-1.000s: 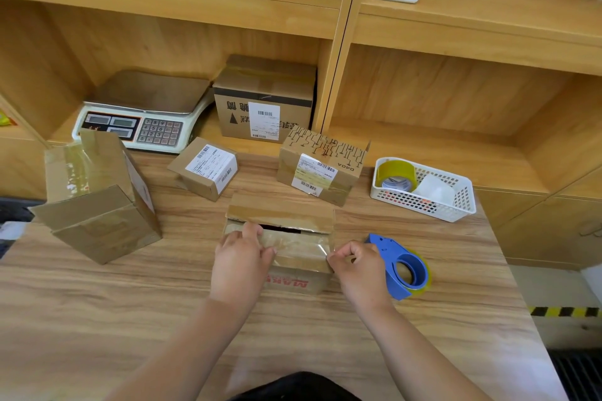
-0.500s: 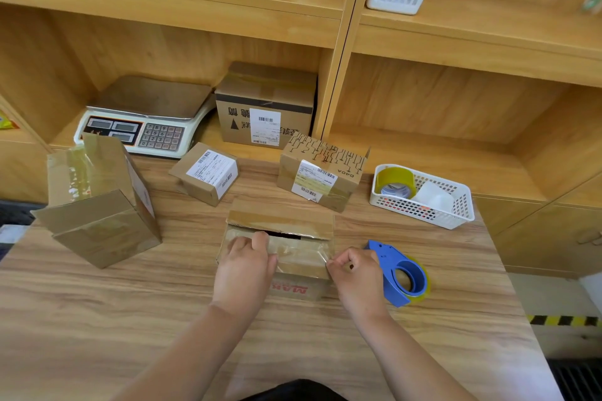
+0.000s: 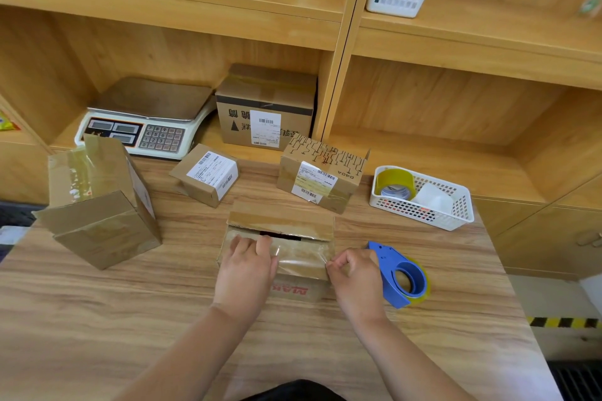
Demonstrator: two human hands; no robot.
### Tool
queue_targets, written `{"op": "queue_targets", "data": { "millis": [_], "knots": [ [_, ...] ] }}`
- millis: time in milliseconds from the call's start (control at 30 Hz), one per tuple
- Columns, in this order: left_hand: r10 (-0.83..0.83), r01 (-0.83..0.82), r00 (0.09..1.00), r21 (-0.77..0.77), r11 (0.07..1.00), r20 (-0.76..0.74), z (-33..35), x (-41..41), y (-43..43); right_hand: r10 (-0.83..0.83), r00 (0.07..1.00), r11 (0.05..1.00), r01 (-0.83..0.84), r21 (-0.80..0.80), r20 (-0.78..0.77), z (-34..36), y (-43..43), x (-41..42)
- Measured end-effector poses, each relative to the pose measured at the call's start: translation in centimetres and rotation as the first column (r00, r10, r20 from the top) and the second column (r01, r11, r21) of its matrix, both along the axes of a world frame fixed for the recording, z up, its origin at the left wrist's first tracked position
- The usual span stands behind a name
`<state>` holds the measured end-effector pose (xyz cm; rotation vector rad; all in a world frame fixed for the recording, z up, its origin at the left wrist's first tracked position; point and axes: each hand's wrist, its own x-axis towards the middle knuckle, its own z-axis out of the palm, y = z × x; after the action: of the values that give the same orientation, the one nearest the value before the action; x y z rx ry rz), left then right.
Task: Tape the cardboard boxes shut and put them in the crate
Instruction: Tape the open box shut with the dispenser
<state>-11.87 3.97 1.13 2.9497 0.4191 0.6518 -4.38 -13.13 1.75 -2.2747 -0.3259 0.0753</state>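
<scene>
Sealing | small brown cardboard box (image 3: 294, 290) toward front edge of wooden table (image 3: 97, 319) is pressed shut by flat left hand (image 3: 244, 273) | clear tape strip (image 3: 303, 257) is pinched taut by right hand (image 3: 355, 280)

Upside-down "D4OA" on patterned box (image 3: 325, 172), red "MAR" on near box (image 3: 293, 290), digits 1-9 on scale keypad (image 3: 162, 137)

front box (image 3: 294, 290): flaps stood ajar, clear tape strip (image 3: 303, 257) lay over near flap | large box (image 3: 97, 231): sat tilted, far left | blue tape dispenser (image 3: 402, 273): lay just right
</scene>
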Motion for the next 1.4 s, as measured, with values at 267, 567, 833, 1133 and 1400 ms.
{"op": "queue_targets", "data": {
  "millis": [267,567,833,1133,1400],
  "knots": [
    [-0.010,0.005,0.999,0.137,0.991,0.037,-0.4,-0.3,0.6,0.027,0.988,0.999,-0.023,-0.029,0.154,-0.7,0.0,-0.3],
    [-0.171,0.161,0.979,0.095,0.982,0.113,-1.6,-1.1,-0.2,0.019,0.984,0.999,-0.012,-0.039,0.177,-1.3,0.0,-0.4],
    [-0.494,0.529,0.819,0.049,0.847,-0.292,-2.2,-0.7,-2.6,0.011,0.973,0.995,0.012,-0.098,0.229,-1.5,0.3,-0.4],
    [-0.368,0.385,0.895,0.018,0.923,-0.253,-2.4,-1.2,-0.7,0.009,0.959,0.988,0.035,-0.148,0.285,-1.8,0.1,-0.3],
    [-0.286,0.306,0.937,0.078,0.949,-0.202,-3.4,-1.6,2.1,-0.084,0.953,0.991,0.110,-0.073,0.289,-2.3,0.2,-0.6]
  ]
}}
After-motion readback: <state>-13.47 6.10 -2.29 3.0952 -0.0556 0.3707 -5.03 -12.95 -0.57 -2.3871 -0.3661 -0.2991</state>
